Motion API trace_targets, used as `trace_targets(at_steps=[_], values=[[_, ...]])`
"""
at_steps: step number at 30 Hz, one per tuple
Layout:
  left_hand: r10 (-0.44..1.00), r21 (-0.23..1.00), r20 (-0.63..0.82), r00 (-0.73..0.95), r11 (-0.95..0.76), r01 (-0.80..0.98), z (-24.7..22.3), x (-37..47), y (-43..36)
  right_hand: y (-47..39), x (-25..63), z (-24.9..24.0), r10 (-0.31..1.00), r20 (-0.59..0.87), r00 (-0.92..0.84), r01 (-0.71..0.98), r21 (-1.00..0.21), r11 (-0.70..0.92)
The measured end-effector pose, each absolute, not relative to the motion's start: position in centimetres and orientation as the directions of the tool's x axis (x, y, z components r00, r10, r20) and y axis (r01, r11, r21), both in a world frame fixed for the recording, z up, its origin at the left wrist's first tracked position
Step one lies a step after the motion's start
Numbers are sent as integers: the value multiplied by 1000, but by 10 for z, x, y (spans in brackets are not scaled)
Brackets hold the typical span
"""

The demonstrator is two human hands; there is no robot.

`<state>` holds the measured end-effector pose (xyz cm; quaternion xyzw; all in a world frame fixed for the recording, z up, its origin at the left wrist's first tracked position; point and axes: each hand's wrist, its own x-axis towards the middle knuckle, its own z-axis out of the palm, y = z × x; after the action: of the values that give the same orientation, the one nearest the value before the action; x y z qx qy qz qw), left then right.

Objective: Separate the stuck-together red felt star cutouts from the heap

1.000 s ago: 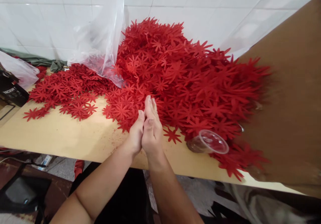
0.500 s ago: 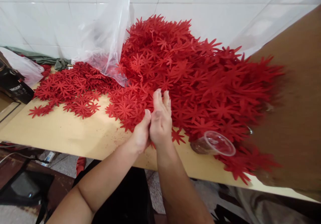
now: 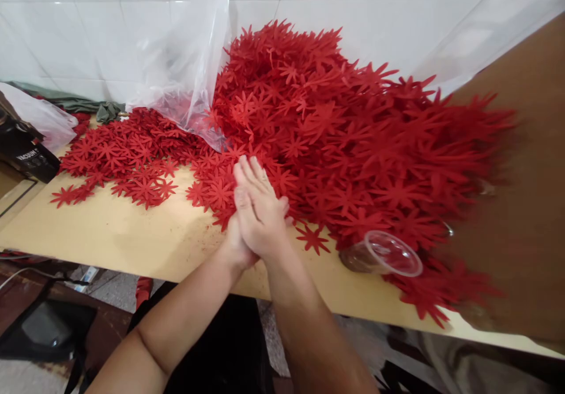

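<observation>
In front of the heap, my right hand (image 3: pixel 261 206) lies across my left hand (image 3: pixel 236 240), and the two palms press together. The right fingers are stretched out, pointing up and to the left. Most of the left hand is covered; fingertips show past the right edge of the clasp. No object shows between the palms, though that space is hidden. Just beyond the hands rises a large heap of red flower-shaped cutouts (image 3: pixel 318 123) with narrow petals. A single red cutout (image 3: pixel 313 239) lies flat to the right of my wrists.
A clear plastic cup (image 3: pixel 379 254) rests tipped at the right front. A transparent bag (image 3: pixel 189 76) stands between the big heap and a smaller red pile (image 3: pixel 119 147). A black bottle (image 3: pixel 26 147) is far left; a brown panel (image 3: pixel 529 206) bounds the right of the table (image 3: pixel 110 235).
My right hand has turned and slid left over my left hand, covering more of it. The palms were edge-up against each other before. The view has shifted slightly.
</observation>
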<state>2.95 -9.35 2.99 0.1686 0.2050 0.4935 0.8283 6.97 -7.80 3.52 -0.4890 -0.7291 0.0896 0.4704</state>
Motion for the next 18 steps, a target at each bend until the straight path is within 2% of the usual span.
trace_targets(at_steps=[3,6,10,13,16,18], values=[[893,419,-120,434,442,-793,30,16,-81,-77,69,26,762,631,-147,652,-518,554],[916,446,-192,352,401,-800,32,-2,-67,-95,59,4,749,642,-162,654,-498,569],[932,501,-234,277,359,-787,36,-3,-72,-109,53,-8,744,667,-53,597,-576,559],[964,573,-127,232,263,-776,37,12,-89,-93,62,6,775,632,16,521,-667,533],[969,633,-23,244,203,-747,42,20,-98,-77,73,19,848,524,79,442,-781,442],[958,605,-25,284,240,-759,46,17,-96,-80,71,21,825,558,87,455,-759,466]])
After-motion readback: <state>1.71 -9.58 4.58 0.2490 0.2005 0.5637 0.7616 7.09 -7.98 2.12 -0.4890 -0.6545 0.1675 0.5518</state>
